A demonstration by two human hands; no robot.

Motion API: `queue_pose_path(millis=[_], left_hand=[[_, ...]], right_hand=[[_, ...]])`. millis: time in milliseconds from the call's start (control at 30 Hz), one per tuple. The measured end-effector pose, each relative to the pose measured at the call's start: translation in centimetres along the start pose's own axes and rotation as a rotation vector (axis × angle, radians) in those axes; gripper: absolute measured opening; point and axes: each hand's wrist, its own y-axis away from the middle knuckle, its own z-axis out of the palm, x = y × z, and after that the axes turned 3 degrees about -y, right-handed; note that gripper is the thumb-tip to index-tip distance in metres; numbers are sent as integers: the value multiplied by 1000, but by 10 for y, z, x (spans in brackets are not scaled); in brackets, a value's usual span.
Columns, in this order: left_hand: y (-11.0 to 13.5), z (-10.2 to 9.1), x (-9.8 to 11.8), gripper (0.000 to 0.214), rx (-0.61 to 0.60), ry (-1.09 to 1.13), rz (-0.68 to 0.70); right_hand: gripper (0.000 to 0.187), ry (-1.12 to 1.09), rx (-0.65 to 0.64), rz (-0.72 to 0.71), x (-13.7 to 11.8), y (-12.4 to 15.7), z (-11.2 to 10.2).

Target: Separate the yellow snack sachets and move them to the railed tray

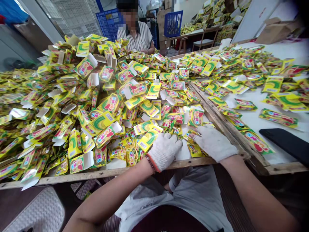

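Observation:
Both my hands wear white knit gloves and rest at the near edge of a wooden-framed table [101, 174]. My left hand [164, 149] is curled shut over a small yellow sachet among loose packets. My right hand [213, 141] lies beside it, fingers closed on a shiny yellow sachet [190, 135] pinched toward the left hand. A big heap of yellow and green cardboard boxes [96, 96] with open white flaps fills the table to the left. Small shiny sachets [173, 122] lie just beyond my fingers.
A second white table [256, 119] on the right carries flat yellow boxes and a black flat object [285, 141]. A person in a striped shirt [136, 35] sits across the heap. Blue crates [172, 22] and brown cartons stand behind. A white stool [36, 212] sits lower left.

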Motion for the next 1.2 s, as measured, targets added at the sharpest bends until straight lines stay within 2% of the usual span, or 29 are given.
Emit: queue_pose_path(millis=[100, 200, 300, 400, 500, 567, 667, 767, 900, 967, 1033, 1100, 1200], left_hand=[[-12, 3, -3, 15, 13, 3, -40], [-5, 4, -14, 10, 166, 347, -252], [8, 6, -23, 9, 339, 922, -537], [16, 6, -22, 18, 395, 1411, -701], [18, 4, -10, 31, 419, 1754, -732], [20, 3, -1, 34, 429, 1883, -710], [24, 2, 4, 38, 402, 1977, -666], [28, 6, 0, 42, 364, 1855, -668], [30, 14, -2, 36, 386, 1590, -596], [31, 13, -1, 32, 412, 1427, -545], [33, 6, 0, 30, 431, 1141, -469], [36, -2, -3, 35, 430, 747, -429], [41, -11, -18, 60, 359, 205, -548]], right_hand=[[22, 239, -62, 48, 4, -1, 8], [15, 178, -44, -22, 3, 1, 7], [9, -115, 21, -83, -4, 7, 3], [21, -590, 59, -13, -17, 14, 3], [34, -902, -38, -8, -34, 19, 11], [37, -898, -95, -61, -43, 20, 16], [34, -759, -71, -107, -53, 20, 18], [30, -666, -37, -143, -59, 23, 14], [41, -621, 48, -105, -64, 29, 16], [40, -666, 13, -113, -65, 31, 22], [36, -737, -25, -113, -63, 32, 27], [36, -761, 39, -79, -58, 30, 28], [36, -699, 189, -38, -48, 24, 25]])
